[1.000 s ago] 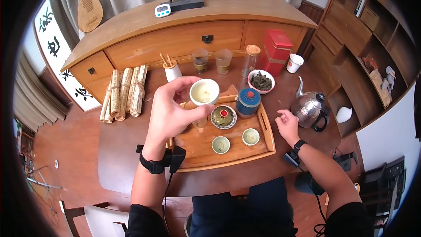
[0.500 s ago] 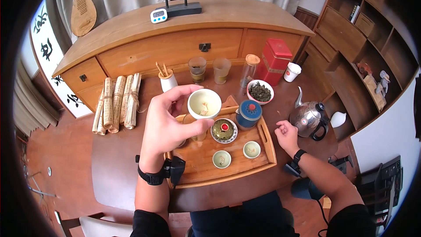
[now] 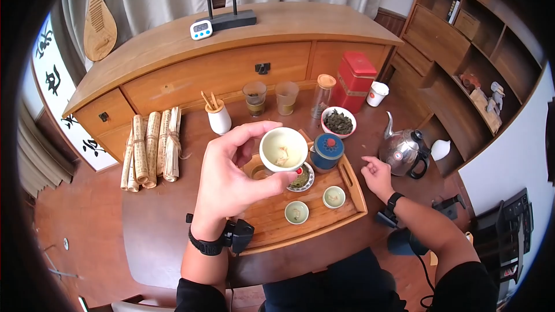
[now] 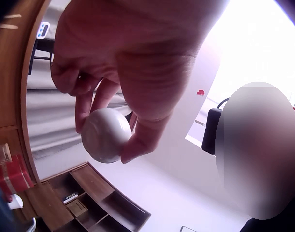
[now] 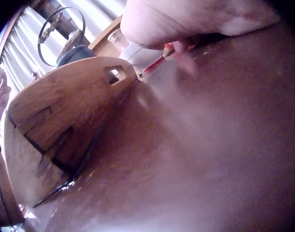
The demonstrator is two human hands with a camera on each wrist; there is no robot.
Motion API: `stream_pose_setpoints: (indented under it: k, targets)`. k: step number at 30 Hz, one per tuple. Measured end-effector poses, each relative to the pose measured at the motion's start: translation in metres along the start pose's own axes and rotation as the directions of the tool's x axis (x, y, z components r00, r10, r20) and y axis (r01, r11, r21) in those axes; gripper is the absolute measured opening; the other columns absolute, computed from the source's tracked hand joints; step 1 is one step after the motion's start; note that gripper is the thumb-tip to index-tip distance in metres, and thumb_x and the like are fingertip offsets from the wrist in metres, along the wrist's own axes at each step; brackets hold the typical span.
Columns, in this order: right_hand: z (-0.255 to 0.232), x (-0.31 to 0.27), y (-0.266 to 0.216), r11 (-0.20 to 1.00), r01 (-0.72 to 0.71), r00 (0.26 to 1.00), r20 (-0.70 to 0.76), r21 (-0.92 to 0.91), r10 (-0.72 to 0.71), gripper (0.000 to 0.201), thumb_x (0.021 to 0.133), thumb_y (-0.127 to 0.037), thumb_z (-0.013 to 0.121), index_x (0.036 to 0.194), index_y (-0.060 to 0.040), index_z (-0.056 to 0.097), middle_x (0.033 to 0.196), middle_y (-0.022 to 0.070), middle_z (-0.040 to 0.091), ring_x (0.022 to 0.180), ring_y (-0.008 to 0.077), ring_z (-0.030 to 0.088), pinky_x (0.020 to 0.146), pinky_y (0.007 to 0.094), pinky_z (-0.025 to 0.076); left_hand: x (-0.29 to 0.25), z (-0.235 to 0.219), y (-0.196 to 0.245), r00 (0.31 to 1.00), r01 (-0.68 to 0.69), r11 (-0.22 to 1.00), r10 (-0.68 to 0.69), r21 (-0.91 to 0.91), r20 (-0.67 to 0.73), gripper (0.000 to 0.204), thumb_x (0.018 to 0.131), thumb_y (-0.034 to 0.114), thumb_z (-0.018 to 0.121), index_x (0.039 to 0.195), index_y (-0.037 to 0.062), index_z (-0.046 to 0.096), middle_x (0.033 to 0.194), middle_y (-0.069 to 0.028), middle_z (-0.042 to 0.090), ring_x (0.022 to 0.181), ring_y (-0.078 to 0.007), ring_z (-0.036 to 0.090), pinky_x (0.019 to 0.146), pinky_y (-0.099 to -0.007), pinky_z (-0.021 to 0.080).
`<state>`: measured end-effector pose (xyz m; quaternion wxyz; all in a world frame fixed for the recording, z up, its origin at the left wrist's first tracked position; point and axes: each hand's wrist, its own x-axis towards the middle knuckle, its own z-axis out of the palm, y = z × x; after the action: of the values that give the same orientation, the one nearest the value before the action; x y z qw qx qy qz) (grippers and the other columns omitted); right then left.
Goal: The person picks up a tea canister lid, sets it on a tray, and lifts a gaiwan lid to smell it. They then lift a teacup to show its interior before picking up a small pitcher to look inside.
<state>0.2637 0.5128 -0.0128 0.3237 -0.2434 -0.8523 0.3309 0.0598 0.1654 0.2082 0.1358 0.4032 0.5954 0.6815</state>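
Note:
My left hand (image 3: 225, 179) pinches a small pale green teacup (image 3: 277, 153) between thumb and fingers, above the tray. Pale liquid and light bits show inside it. From below, the left wrist view shows the cup's rounded base (image 4: 107, 137). Two more small cups (image 3: 296, 212) (image 3: 334, 197) stand on the wooden tray (image 3: 266, 234). A patterned lidded bowl (image 3: 302, 180) on a saucer is partly covered by my thumb and the held cup. My right hand (image 3: 377, 177) rests on the table, fingers loosely curled and holding nothing, between tray and kettle (image 3: 400, 151).
A blue lidded jar (image 3: 328, 151) stands on the tray's far side. Behind are a bowl of dark leaves (image 3: 338, 121), a red tin (image 3: 354, 82), a glass jar (image 3: 322, 101), two glasses (image 3: 254, 97) (image 3: 286, 97) and a white holder (image 3: 219, 120). Bamboo scrolls (image 3: 151, 147) lie left.
The left hand still holds the cup, which has shifted a little right over the tray and now covers part of the lidded bowl. The head view has shifted; the right hand stays put.

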Motion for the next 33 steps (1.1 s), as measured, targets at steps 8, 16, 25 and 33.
stream_pose_setpoints:
  k: [8, 16, 25, 33]
  targets:
    - [-0.039, -0.002, -0.034, 0.932, 0.184, 0.940, 0.334, -0.313, -0.074, 0.037, 0.087, -0.017, 0.068, 0.120, -0.0006, 0.072, 0.081, 0.0151, 0.064, 0.073, 0.0350, 0.065, 0.072, 0.0416, 0.055, -0.001, -0.003, -0.007, 0.999, -0.036, 0.998, 0.035, 0.046, 0.004, 0.061, 0.064, 0.018, 0.092, 0.119, 0.0014, 0.071, 0.088, 0.0071, 0.066, 0.068, 0.0001, 0.039, 0.058, -0.0183, 0.031]
    - [-0.052, -0.033, -0.032, 0.823, 0.388, 0.904, 0.346, -0.414, -0.252, 0.039, 0.093, -0.022, 0.064, 0.127, -0.0027, 0.068, 0.090, 0.0146, 0.058, 0.087, 0.0341, 0.062, 0.078, 0.0437, 0.053, -0.002, 0.001, 0.003, 0.997, 0.020, 0.999, -0.023, 0.043, 0.068, 0.064, 0.068, 0.006, 0.089, 0.126, -0.0051, 0.064, 0.107, -0.0044, 0.072, 0.096, -0.0079, 0.064, 0.086, -0.0233, 0.050]
    - [-0.051, -0.034, -0.037, 0.839, 0.339, 0.921, 0.333, -0.426, -0.203, 0.040, 0.091, -0.021, 0.064, 0.127, -0.0038, 0.065, 0.094, 0.0145, 0.058, 0.092, 0.0342, 0.062, 0.079, 0.0455, 0.052, -0.003, 0.001, 0.003, 0.999, -0.012, 1.000, 0.012, -0.013, 0.032, 0.063, 0.066, 0.008, 0.091, 0.123, -0.0028, 0.067, 0.105, -0.0022, 0.073, 0.094, -0.0047, 0.064, 0.083, -0.0188, 0.049]
    - [-0.051, -0.033, -0.039, 0.842, 0.324, 0.924, 0.335, -0.431, -0.184, 0.040, 0.091, -0.020, 0.064, 0.127, -0.0046, 0.064, 0.096, 0.0144, 0.058, 0.093, 0.0346, 0.062, 0.080, 0.0459, 0.052, -0.004, -0.001, -0.002, 0.994, -0.105, 0.989, 0.105, 0.102, 0.007, 0.061, 0.058, 0.021, 0.092, 0.113, 0.0021, 0.072, 0.079, 0.0079, 0.057, 0.070, -0.0029, 0.039, 0.062, -0.0202, 0.031]
